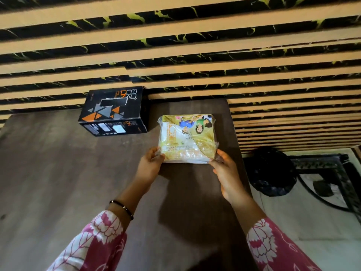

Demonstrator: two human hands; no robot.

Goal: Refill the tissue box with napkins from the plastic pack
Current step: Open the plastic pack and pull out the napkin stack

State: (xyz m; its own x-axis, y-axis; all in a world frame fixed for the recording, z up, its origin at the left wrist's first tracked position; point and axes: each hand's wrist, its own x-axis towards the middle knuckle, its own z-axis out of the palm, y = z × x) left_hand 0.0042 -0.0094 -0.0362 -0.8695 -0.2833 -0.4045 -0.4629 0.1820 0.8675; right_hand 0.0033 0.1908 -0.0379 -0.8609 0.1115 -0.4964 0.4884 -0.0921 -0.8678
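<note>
A plastic pack of napkins, yellow and white with printed pictures, is held over the brown table. My left hand pinches the pack's near left corner. My right hand pinches its near right corner. A black tissue box with orange and grey triangles sits on the table to the left of the pack, against the wall. Its top slot looks dark, and I cannot tell what is inside.
A striped black-and-tan wall panel runs behind the table. To the right of the table's edge, lower down, are a dark round object and a black metal frame over a pale surface.
</note>
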